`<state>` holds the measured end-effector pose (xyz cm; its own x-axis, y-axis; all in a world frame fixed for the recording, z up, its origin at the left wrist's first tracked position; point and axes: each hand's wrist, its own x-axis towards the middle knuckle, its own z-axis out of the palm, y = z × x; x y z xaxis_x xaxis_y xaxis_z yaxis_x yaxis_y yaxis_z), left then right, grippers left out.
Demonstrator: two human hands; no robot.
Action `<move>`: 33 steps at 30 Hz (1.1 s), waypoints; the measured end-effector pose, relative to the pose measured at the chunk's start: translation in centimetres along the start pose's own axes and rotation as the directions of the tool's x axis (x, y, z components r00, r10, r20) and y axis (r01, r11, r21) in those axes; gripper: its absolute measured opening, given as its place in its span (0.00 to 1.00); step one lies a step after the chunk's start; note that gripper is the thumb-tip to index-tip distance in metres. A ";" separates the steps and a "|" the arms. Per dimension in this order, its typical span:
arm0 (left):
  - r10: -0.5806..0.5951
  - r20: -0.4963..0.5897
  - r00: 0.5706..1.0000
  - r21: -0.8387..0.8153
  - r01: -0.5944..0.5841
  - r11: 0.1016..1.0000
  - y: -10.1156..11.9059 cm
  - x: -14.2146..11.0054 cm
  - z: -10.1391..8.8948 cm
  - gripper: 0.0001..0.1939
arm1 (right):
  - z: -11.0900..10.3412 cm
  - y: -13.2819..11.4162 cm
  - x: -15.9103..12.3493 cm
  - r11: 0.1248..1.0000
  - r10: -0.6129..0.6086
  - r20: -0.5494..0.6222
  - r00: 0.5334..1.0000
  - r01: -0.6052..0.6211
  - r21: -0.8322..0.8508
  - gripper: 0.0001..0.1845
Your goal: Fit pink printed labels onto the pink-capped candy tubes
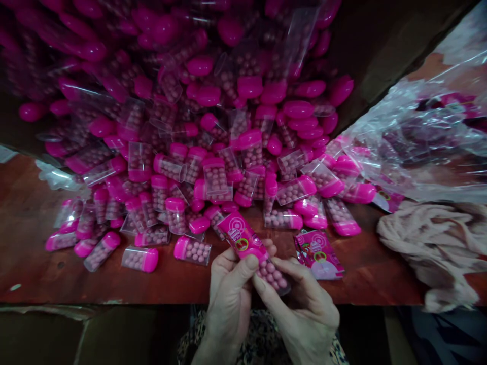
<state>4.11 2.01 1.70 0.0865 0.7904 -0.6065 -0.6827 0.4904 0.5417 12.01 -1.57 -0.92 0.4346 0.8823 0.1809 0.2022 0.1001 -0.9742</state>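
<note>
My left hand [233, 285] pinches a printed pink sleeve [240, 237] between thumb and fingers, just past the table's front edge. At the sleeve's lower end shows a clear candy container [272, 276] filled with round pink candies. My right hand [302, 301] has its thumb and fingers closed on this container's sides. The two pieces meet at a slant; how much of the container lies inside the sleeve is hidden. Beside my right hand, flat printed sleeves [319, 253] lie on the table.
A large heap of pink-capped candy containers [215, 177] spills from a dark box [375, 56] onto the reddish wooden table [163, 286]. To the right are crumpled clear plastic bags [426, 147] and a beige cloth [429, 243] hanging over the edge.
</note>
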 end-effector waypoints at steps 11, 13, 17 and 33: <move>0.014 0.109 0.994 0.079 -0.022 0.997 0.4 0.0 -0.7 0.13 | -0.7 -0.2 -0.4 0.993 0.095 0.084 0.992 -0.100 0.061 0.13; -0.015 0.153 0.988 0.135 -0.006 0.991 0.4 0.0 -0.9 0.14 | -1.0 0.0 -0.3 0.993 0.092 0.080 0.993 -0.097 0.067 0.13; -0.037 0.137 0.990 0.198 0.009 0.980 0.0 -0.1 -0.8 0.12 | -1.1 0.4 -0.3 0.999 0.028 0.022 0.999 -0.028 0.037 0.13; -0.019 0.013 1.000 0.068 0.018 0.998 -0.8 -0.7 0.0 0.03 | -0.4 0.7 -0.3 0.997 0.068 -0.016 0.998 -0.069 -0.044 0.11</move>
<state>4.60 1.06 1.70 0.1088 0.7859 -0.6087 -0.6304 0.5280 0.5690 12.36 -1.92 -1.63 0.4617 0.8794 0.1160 0.2103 0.0186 -0.9775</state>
